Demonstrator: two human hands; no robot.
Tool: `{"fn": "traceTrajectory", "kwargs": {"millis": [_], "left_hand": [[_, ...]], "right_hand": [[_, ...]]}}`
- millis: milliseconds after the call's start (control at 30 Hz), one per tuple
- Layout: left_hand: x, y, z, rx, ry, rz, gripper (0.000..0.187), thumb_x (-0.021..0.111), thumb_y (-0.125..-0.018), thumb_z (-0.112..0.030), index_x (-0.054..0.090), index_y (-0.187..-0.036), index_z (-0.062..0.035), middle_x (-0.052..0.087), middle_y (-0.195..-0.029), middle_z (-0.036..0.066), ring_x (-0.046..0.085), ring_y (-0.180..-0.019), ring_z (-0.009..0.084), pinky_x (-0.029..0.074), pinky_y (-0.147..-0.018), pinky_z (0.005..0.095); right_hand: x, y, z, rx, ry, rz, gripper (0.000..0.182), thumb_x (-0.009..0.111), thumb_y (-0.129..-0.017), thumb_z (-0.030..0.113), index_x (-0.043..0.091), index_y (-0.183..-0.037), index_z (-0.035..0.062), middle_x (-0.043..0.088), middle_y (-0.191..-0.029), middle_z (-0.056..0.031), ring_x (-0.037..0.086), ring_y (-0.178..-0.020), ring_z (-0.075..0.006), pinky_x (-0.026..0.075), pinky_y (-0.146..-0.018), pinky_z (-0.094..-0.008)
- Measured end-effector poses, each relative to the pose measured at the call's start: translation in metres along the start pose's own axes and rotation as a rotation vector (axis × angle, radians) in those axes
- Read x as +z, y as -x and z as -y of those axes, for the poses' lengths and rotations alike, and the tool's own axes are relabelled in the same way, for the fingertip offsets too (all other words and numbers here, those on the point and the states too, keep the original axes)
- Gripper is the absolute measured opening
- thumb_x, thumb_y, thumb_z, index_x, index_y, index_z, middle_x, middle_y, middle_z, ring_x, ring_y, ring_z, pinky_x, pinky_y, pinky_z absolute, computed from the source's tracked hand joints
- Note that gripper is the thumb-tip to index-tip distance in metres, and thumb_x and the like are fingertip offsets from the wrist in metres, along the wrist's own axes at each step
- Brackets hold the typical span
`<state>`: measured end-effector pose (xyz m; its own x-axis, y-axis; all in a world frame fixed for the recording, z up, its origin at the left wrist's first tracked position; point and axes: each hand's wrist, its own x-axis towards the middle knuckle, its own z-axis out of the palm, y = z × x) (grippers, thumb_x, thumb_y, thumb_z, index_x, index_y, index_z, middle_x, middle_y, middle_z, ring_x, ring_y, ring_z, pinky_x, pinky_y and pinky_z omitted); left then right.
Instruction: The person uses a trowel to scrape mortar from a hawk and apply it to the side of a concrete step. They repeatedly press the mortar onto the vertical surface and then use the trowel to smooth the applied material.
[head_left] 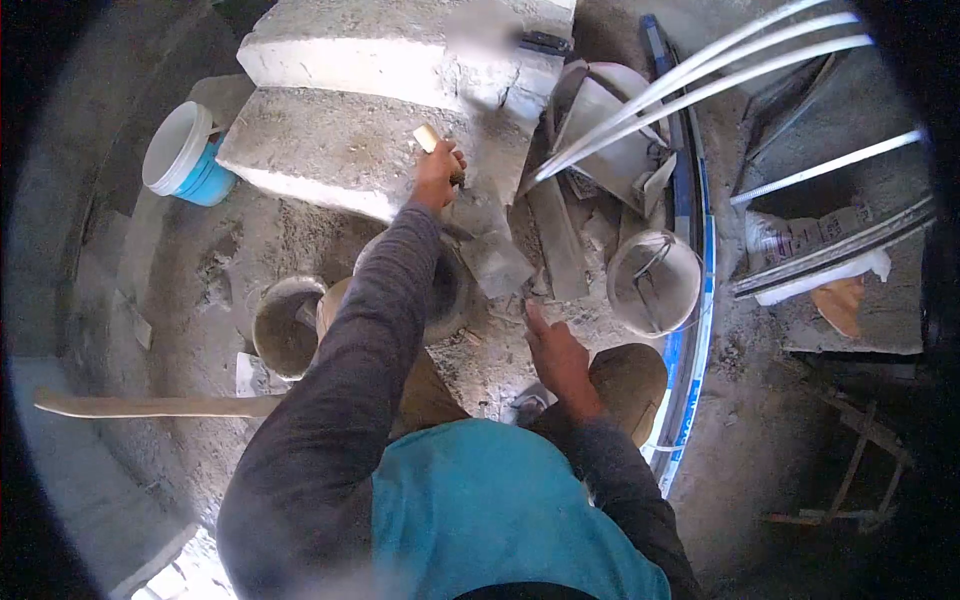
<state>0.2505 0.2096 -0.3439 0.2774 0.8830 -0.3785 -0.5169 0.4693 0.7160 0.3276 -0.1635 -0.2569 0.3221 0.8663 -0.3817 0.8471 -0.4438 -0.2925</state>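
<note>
My left hand (437,178) reaches forward over the lower concrete step (320,145). Its fingers are closed around a pale wooden handle (427,138); the rest of that tool is hidden. Closer to my body, my right hand (562,358) has its fingers curled in, with the index finger pointing forward. What it grips, if anything, is hard to make out. Just beyond its fingertips is a grey, flat-faced piece (497,264), coated like mortar. A round bucket (448,290) is partly hidden under my left forearm.
A blue and white bucket (190,160) stands left of the steps. Another mortar-stained bucket (285,325) is near my left knee. To the right are a pale bucket (655,283), long blue-and-white strips (705,290) and jutting white rods (700,75). A wooden handle (160,406) lies at left.
</note>
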Motion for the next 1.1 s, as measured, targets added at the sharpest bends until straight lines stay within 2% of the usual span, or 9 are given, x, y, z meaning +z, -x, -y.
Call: {"fn": "traceTrajectory", "kwargs": {"millis": [200, 267, 400, 600, 733, 800, 833, 1000, 1100], "left_hand": [[0.03, -0.002, -0.012, 0.18, -0.221, -0.302, 0.067, 0.071, -0.077, -0.018, 0.034, -0.131, -0.0025, 0.06, -0.098, 0.017, 0.063, -0.079, 0.032, 0.054, -0.066, 0.0409], [0.044, 0.007, -0.005, 0.357, -0.821, -0.629, 0.067, 0.071, -0.077, -0.019, 0.037, -0.13, -0.0003, 0.062, -0.107, 0.023, 0.065, -0.092, 0.038, 0.053, -0.081, 0.0439], [0.053, -0.006, 0.003, 0.319, -0.781, -0.484, 0.06, 0.071, -0.076, -0.02, 0.044, -0.125, 0.0016, 0.062, -0.113, 0.026, 0.064, -0.102, 0.0403, 0.049, -0.091, 0.0455], [0.045, -0.031, 0.018, 0.254, -0.827, -0.491, 0.044, 0.068, -0.076, -0.018, 0.052, -0.111, 0.0036, 0.064, -0.098, 0.022, 0.065, -0.087, 0.0353, 0.051, -0.08, 0.0437], [-0.057, -0.159, 0.078, 0.088, -0.336, -0.003, 0.042, 0.065, -0.073, -0.043, 0.056, -0.094, -0.0076, 0.063, -0.08, 0.014, 0.063, -0.068, 0.0281, 0.048, -0.057, 0.0443], [-0.032, -0.117, 0.081, 0.769, -0.605, -0.172, 0.042, 0.058, -0.072, -0.051, 0.056, -0.09, -0.014, 0.059, -0.072, 0.01, 0.059, -0.064, 0.0275, 0.044, -0.053, 0.0428], [-0.029, -0.106, 0.073, 0.764, -0.614, -0.171, 0.042, 0.058, -0.072, -0.051, 0.056, -0.09, -0.014, 0.059, -0.072, 0.01, 0.059, -0.064, 0.0275, 0.044, -0.053, 0.0428], [-0.008, -0.077, 0.023, -0.008, -0.472, -0.031, 0.037, 0.066, -0.076, -0.016, 0.051, -0.102, 0.0047, 0.062, -0.088, 0.018, 0.062, -0.074, 0.0283, 0.049, -0.066, 0.0415], [0.03, -0.044, 0.022, 0.229, -0.789, -0.332, 0.037, 0.067, -0.074, -0.016, 0.051, -0.101, 0.0053, 0.063, -0.089, 0.019, 0.062, -0.076, 0.029, 0.049, -0.069, 0.0415]], "right_hand": [[0.002, 0.0, -0.004, -0.025, -0.019, 0.004, 0.056, 0.053, -0.095, 0.036, 0.032, -0.147, 0.035, 0.055, -0.09, -0.0175, 0.061, -0.079, -0.0382, 0.049, -0.066, -0.0502], [0.004, -0.002, -0.006, -0.03, 0.002, 0.012, 0.056, 0.053, -0.095, 0.036, 0.031, -0.148, 0.0349, 0.055, -0.09, -0.0176, 0.061, -0.079, -0.038, 0.049, -0.065, -0.0497], [0.005, -0.005, -0.008, -0.054, 0.03, 0.044, 0.058, 0.053, -0.095, 0.034, 0.03, -0.148, 0.0345, 0.055, -0.091, -0.0186, 0.061, -0.079, -0.0384, 0.05, -0.063, -0.0488], [0.001, -0.018, 0.002, -0.075, -0.101, 0.1, 0.061, 0.054, -0.095, 0.027, 0.027, -0.15, 0.0319, 0.057, -0.089, -0.0211, 0.062, -0.075, -0.0402, 0.05, -0.062, -0.0511], [0.005, -0.032, 0.016, -0.093, -0.102, 0.074, 0.061, 0.053, -0.095, 0.027, 0.026, -0.15, 0.0292, 0.057, -0.087, -0.0218, 0.062, -0.073, -0.0406, 0.05, -0.062, -0.0518], [0.002, -0.03, 0.02, -0.105, -0.152, 0.06, 0.059, 0.051, -0.096, 0.028, 0.027, -0.149, 0.0271, 0.057, -0.085, -0.0229, 0.062, -0.072, -0.0417, 0.05, -0.062, -0.052], [-0.003, -0.024, 0.02, -0.102, -0.16, 0.066, 0.059, 0.051, -0.096, 0.028, 0.027, -0.149, 0.0271, 0.057, -0.085, -0.0229, 0.062, -0.072, -0.0417, 0.05, -0.062, -0.052], [-0.019, -0.018, 0.025, -0.038, -0.108, 0.191, 0.06, 0.05, -0.097, 0.029, 0.024, -0.151, 0.0276, 0.058, -0.083, -0.0251, 0.063, -0.072, -0.0432, 0.051, -0.062, -0.0525], [-0.013, -0.037, 0.031, -0.089, -0.142, 0.091, 0.059, 0.05, -0.097, 0.029, 0.024, -0.151, 0.0279, 0.058, -0.084, -0.0258, 0.063, -0.071, -0.0432, 0.051, -0.062, -0.053]]}}
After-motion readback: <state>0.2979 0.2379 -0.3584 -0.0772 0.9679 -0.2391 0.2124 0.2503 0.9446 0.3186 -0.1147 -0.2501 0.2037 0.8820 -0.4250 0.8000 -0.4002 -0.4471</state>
